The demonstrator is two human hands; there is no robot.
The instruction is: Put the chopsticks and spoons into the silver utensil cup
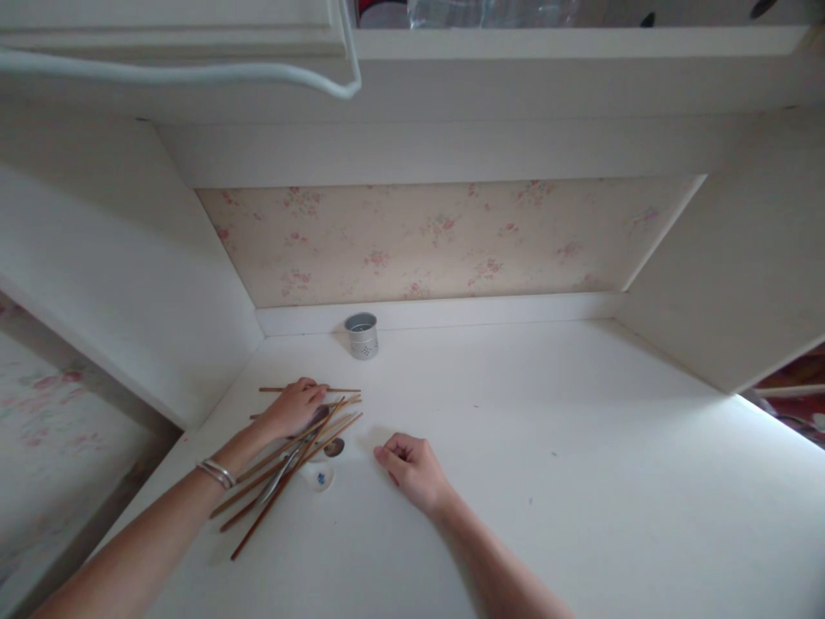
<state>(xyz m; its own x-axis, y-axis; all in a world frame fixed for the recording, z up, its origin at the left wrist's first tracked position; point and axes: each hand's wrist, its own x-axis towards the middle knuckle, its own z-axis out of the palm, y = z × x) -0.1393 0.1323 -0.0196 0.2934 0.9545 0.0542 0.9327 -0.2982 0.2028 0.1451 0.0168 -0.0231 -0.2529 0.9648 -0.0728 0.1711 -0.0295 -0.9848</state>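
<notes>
My left hand reaches over a spread of wooden chopsticks on the white tabletop. Its fingers close on the farthest chopstick, whose two ends stick out on either side. Metal spoons lie crossed among the sticks; a dark spoon bowl and a white spoon bowl with a blue mark point toward my right hand. That right hand rests on the table to the right of the pile, fingers curled in and nothing visible in them. Behind the pile stands a grey metal utensil holder with small holes, upright.
White side panels flank the tabletop on both sides, and a floral wall closes the back. Overhead, a shelf carries clear plastic items. A pale cable runs below the cabinet door.
</notes>
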